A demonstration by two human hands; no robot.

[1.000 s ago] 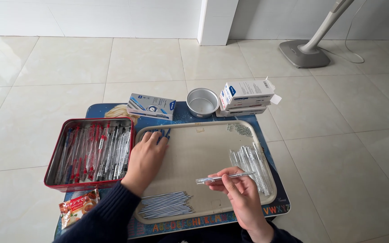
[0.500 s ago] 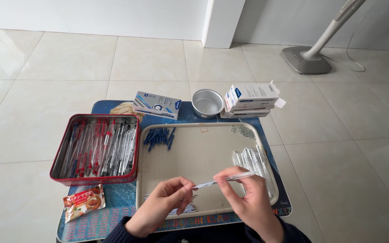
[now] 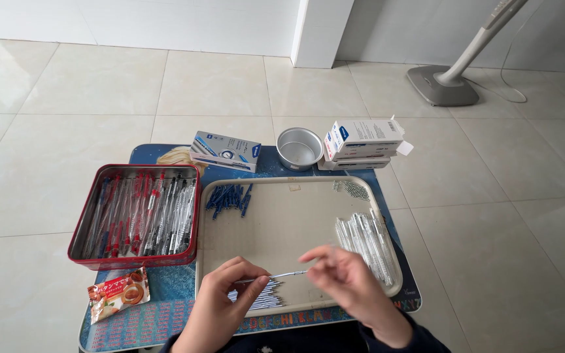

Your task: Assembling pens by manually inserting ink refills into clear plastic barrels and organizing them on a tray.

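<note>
My left hand and my right hand meet over the near edge of a beige tray. Between their fingertips they hold one thin clear pen, lying level. Under it rests a small heap of pen refills. Several blue pen caps lie in the tray's far left corner. A row of clear pen barrels fills the tray's right side, just beyond my right hand.
A red tin full of finished pens stands left of the tray. Behind the tray are a blue-white box, a small metal bowl and stacked white boxes. A snack packet lies front left. A fan base stands on the floor.
My left hand came back from the blue caps at the far left corner to the near edge. It now grips the pen together with my right hand.
</note>
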